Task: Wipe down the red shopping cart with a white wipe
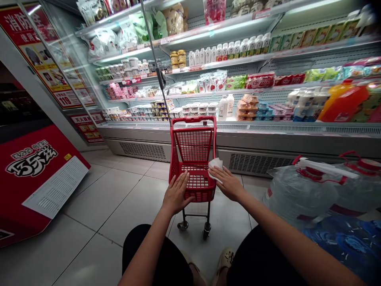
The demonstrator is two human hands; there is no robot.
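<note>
The small red cart (193, 159), standing on the tiled floor before the chiller shelves (238, 99), looks light and stiff (wheels may roll), best held at its near rim, where the left hand (176, 194) rests open-palmed and the right hand (228, 183) presses a white cloth (215, 163).

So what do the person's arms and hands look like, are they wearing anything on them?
Both arms are bare right down to the wrist: no sleeves show. The left hand and the right hand have no gloves, and I can see no rings, watch or bracelet. Fingers are slim, nails short and unpainted as far as can be told. Lower down, dark clothing covers the knees.
</note>
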